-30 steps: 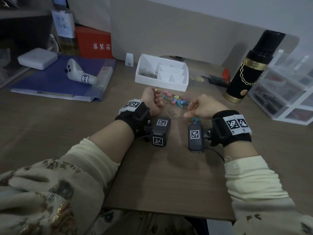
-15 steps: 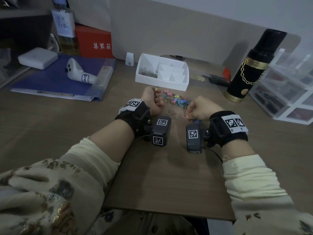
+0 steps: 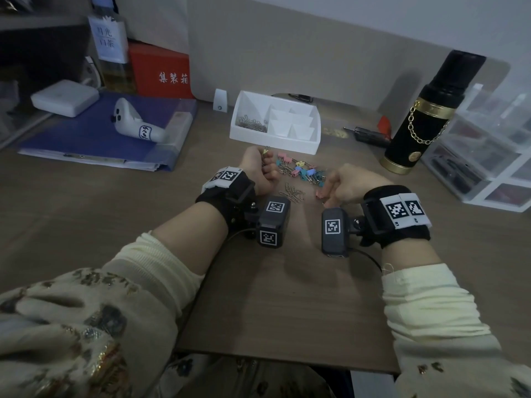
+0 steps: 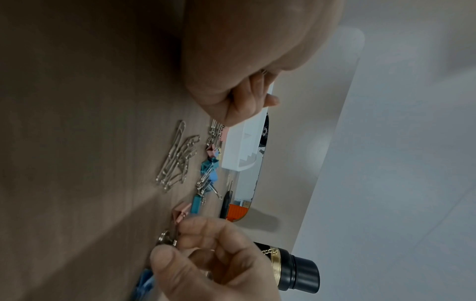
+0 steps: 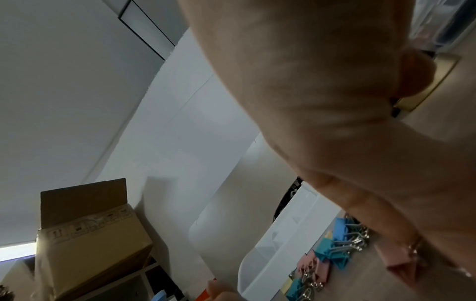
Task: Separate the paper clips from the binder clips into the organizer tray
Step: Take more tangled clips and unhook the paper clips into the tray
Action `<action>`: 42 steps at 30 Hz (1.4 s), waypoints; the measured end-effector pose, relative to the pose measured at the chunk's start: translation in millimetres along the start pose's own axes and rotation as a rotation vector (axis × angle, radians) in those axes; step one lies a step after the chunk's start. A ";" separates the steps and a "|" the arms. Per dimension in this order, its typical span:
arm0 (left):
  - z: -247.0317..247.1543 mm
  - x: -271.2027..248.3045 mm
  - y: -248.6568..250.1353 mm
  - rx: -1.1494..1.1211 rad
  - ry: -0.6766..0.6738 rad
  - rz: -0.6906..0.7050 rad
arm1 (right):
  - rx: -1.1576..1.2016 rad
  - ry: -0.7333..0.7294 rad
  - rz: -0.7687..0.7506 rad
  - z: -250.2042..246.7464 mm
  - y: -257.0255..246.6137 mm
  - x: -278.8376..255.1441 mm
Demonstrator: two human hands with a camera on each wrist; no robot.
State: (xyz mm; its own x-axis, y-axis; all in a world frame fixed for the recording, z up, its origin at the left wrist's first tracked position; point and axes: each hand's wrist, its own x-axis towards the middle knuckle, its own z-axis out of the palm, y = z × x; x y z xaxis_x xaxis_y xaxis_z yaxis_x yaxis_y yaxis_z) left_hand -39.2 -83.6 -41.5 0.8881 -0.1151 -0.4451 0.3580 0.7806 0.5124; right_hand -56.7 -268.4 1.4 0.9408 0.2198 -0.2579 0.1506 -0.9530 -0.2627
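My left hand rests on the desk as a fist in front of the white organizer tray. It grips a bunch of clips, and a yellow binder clip sticks out at the top. My right hand pinches the wire handle of a pink binder clip on the desk; the left wrist view shows that pink binder clip too. Between my hands lie silver paper clips and, behind them, coloured binder clips. The tray's left compartment holds paper clips.
A black and gold flask stands at the right, with clear drawers beside it. A blue folder bearing a white controller lies at the left. A blue binder clip sits under my right hand.
My right hand has reached a little to the left and pinched the pink binder clip. The left fist has stayed where it was.
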 end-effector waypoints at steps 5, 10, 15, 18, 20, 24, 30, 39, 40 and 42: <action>0.2 -0.4 0.0 0.001 -0.002 -0.005 | -0.011 0.078 0.015 6.3 3.3 9.3; -0.2 -0.4 -0.2 -0.004 0.001 -0.001 | 0.012 0.170 0.092 6.8 9.4 21.1; -0.4 -1.5 0.7 -0.009 0.001 -0.002 | 0.062 0.278 -0.056 7.1 -1.5 16.6; -0.7 -2.4 0.6 -0.017 -0.009 0.004 | 0.094 0.128 -0.184 13.7 -18.5 9.8; -1.1 -2.5 1.0 -0.024 -0.017 0.008 | 0.077 0.050 -0.201 20.6 -25.3 11.6; -2.2 -3.5 1.5 -0.027 -0.019 0.017 | 0.053 0.042 -0.154 28.2 -31.9 21.1; -4.8 -7.5 1.7 -0.007 -0.009 0.031 | 0.103 0.071 -0.211 31.9 -38.2 27.3; -8.7 -9.6 0.6 -0.019 0.007 0.041 | -0.019 0.156 -0.227 31.6 -39.8 26.9; -8.6 -9.0 0.5 -0.017 0.009 0.044 | -0.043 0.159 -0.228 31.6 -40.1 26.8; -7.9 -8.4 -0.1 -0.018 0.009 0.046 | -0.082 0.155 -0.226 31.6 -40.3 26.9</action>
State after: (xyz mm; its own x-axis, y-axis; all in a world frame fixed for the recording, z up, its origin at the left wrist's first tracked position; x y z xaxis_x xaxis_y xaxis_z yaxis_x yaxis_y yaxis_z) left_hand -49.0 -77.8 -43.7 0.9007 -0.0735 -0.4283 0.3117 0.7959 0.5190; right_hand -47.0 -217.5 -24.3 0.9150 0.3997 -0.0546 0.3795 -0.8987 -0.2196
